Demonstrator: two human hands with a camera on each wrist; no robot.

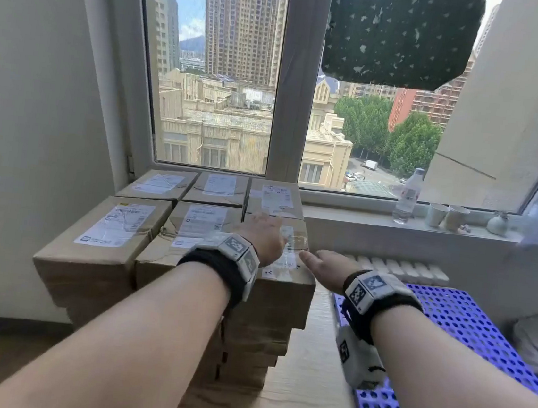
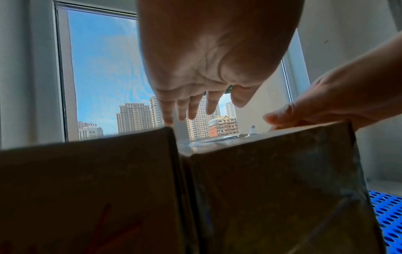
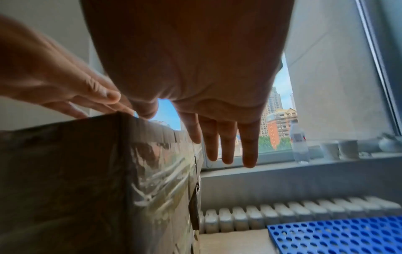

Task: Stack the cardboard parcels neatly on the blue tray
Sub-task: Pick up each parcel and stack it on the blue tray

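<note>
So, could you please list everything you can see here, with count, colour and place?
cardboard parcels: six visible on the top layer, brown with white labels, stacked under the window at left
blue tray: one, perforated, on the floor at right, nothing visible on it
water bottle: one, clear, on the windowsill
paper cups: two, pale, on the sill beside the bottle
small vase: one, pale, further right on the sill
radiator: one, white, under the sill
left hand: fingers straight, over the near right parcel
right hand: fingers straight, at that parcel's right edge
</note>
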